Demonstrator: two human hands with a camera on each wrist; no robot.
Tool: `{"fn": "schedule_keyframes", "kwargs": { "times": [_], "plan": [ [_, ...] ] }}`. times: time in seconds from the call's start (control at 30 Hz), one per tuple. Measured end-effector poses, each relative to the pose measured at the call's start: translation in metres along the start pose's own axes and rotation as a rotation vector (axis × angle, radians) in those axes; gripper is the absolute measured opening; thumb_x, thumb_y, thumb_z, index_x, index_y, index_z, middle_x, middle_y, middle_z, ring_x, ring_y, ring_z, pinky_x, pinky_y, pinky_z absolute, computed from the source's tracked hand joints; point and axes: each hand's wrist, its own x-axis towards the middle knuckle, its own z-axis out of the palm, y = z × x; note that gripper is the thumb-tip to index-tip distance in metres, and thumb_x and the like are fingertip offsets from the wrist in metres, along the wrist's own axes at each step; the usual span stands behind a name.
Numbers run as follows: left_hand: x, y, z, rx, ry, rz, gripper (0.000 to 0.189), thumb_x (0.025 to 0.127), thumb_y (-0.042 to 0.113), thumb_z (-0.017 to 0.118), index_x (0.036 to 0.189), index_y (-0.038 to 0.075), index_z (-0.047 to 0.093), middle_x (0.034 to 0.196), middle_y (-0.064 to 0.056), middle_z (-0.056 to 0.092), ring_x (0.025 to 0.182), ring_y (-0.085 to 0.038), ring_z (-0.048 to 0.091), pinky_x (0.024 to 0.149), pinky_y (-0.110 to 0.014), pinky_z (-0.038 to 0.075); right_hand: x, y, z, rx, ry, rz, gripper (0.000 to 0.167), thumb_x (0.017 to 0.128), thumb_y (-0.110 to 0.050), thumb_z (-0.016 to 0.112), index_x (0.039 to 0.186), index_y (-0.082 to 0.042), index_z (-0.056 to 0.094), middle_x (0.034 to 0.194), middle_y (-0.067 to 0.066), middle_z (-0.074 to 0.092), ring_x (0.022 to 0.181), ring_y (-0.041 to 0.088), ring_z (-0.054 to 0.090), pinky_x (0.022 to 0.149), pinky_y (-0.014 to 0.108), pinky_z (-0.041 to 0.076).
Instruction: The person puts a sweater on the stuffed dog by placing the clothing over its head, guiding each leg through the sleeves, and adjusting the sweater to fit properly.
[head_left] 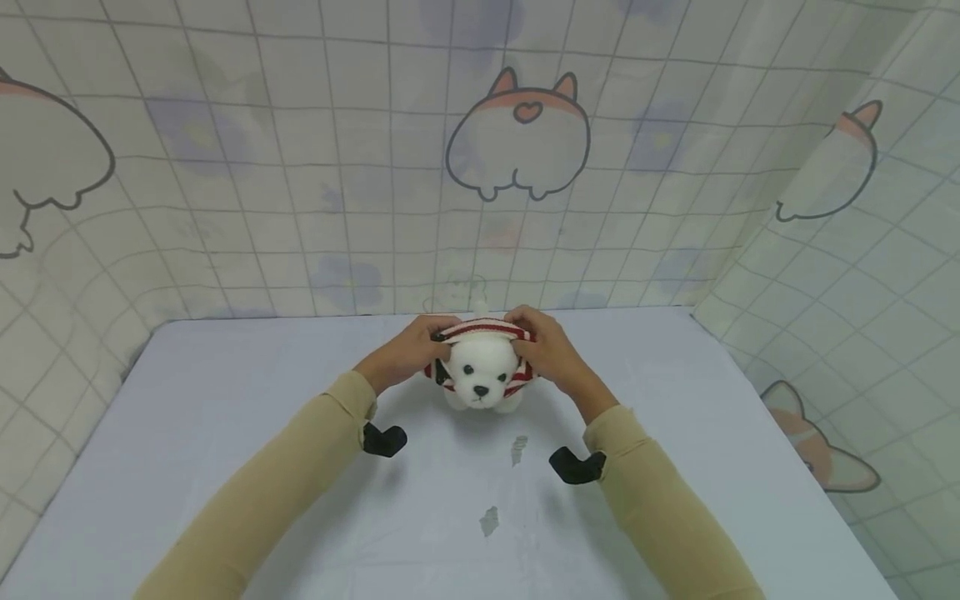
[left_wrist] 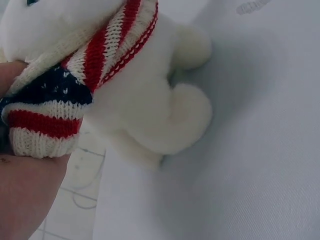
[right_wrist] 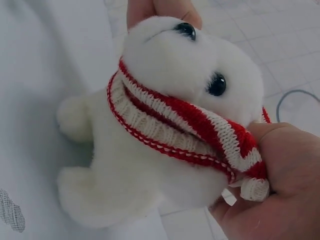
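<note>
White plush puppy in a striped knit, held from both sides

Far side of the table [head_left: 225,375], middle: a white plush puppy [head_left: 480,379], face toward the near side. Short, dense pile; rounded muzzle, glossy dark bead eyes, dark nose. Stubby, rounded legs below.

Around the neck, a knitted garment [right_wrist: 210,127]: ribbed cream band, red and white stripes, two-tone red edging. A navy panel flecked with white lies on the scene's left. The knit arches behind the head; the white chest below is bare.

Left hand [head_left: 408,350]: grips the knit by the navy panel, a fold bunched narrowly between its digits. Right hand [head_left: 551,350]: pinches the striped edge on the other side, thumb against the knit.

Tan sleeves [head_left: 281,462], softly creased, reach in from the near side; each carries a stubby, bent black attachment [head_left: 577,465] at the wrist.

Tabletop smooth and pale, with two ragged grey patches [head_left: 489,521] nearer than the puppy. Beyond, a rippled grid-patterned curtain [head_left: 375,167] bears rounded corgi-rump prints [head_left: 519,146].
</note>
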Motion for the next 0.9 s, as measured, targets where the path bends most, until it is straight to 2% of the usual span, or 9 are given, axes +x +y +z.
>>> {"fn": "schedule_keyframes", "kwargs": {
  "times": [0.13, 0.23, 0.37, 0.53, 0.7, 0.9],
  "plan": [
    [0.004, -0.002, 0.001, -0.022, -0.003, -0.013, 0.041, 0.082, -0.001, 0.051, 0.117, 0.019, 0.062, 0.121, -0.004, 0.061, 0.108, -0.023, 0.055, 0.089, -0.038, 0.048, 0.005, 0.003, 0.003, 0.030, 0.016, 0.073, 0.033, 0.088, -0.001, 0.051, 0.118, -0.012, 0.058, 0.124, 0.009, 0.062, 0.107, 0.025, 0.058, 0.084, 0.037, 0.053],
    [0.008, -0.006, 0.002, -0.086, 0.013, 0.001, 0.042, 0.082, -0.005, 0.049, 0.119, 0.013, 0.060, 0.123, -0.007, 0.059, 0.109, -0.023, 0.053, 0.090, -0.037, 0.048, 0.008, 0.006, 0.005, 0.065, 0.019, 0.115, 0.035, 0.090, -0.006, 0.053, 0.123, -0.012, 0.059, 0.128, 0.009, 0.060, 0.112, 0.024, 0.056, 0.087, 0.037, 0.053],
    [0.012, -0.016, 0.004, -0.211, 0.039, -0.003, 0.046, 0.082, -0.008, 0.047, 0.125, 0.005, 0.056, 0.125, -0.010, 0.057, 0.108, -0.021, 0.052, 0.089, -0.033, 0.048, 0.011, 0.011, 0.008, 0.188, 0.001, 0.166, 0.036, 0.091, -0.011, 0.056, 0.126, -0.012, 0.061, 0.129, 0.008, 0.060, 0.117, 0.022, 0.055, 0.089, 0.035, 0.054],
    [0.014, -0.027, 0.005, -0.290, 0.050, -0.038, 0.052, 0.082, -0.008, 0.048, 0.132, 0.006, 0.054, 0.127, -0.011, 0.057, 0.104, -0.019, 0.054, 0.084, -0.030, 0.051, 0.014, 0.019, 0.012, 0.333, -0.039, 0.229, 0.036, 0.092, -0.014, 0.056, 0.127, -0.012, 0.061, 0.127, 0.008, 0.061, 0.107, 0.016, 0.058, 0.082, 0.029, 0.055],
    [0.015, -0.032, 0.007, -0.322, 0.047, -0.044, 0.056, 0.084, -0.005, 0.049, 0.138, 0.009, 0.050, 0.135, -0.012, 0.055, 0.107, -0.018, 0.056, 0.083, -0.030, 0.053, 0.016, 0.026, 0.015, 0.377, -0.050, 0.238, 0.036, 0.093, -0.011, 0.054, 0.128, -0.010, 0.060, 0.127, 0.009, 0.061, 0.096, 0.012, 0.061, 0.077, 0.025, 0.055],
    [0.018, -0.043, 0.008, -0.377, 0.051, -0.063, 0.054, 0.088, -0.002, 0.052, 0.140, 0.011, 0.048, 0.139, -0.011, 0.053, 0.111, -0.016, 0.056, 0.085, -0.029, 0.053, 0.019, 0.031, 0.023, 0.470, -0.094, 0.251, 0.037, 0.093, -0.008, 0.054, 0.130, -0.006, 0.057, 0.127, 0.008, 0.058, 0.105, 0.013, 0.057, 0.079, 0.024, 0.055]
  ]
}}
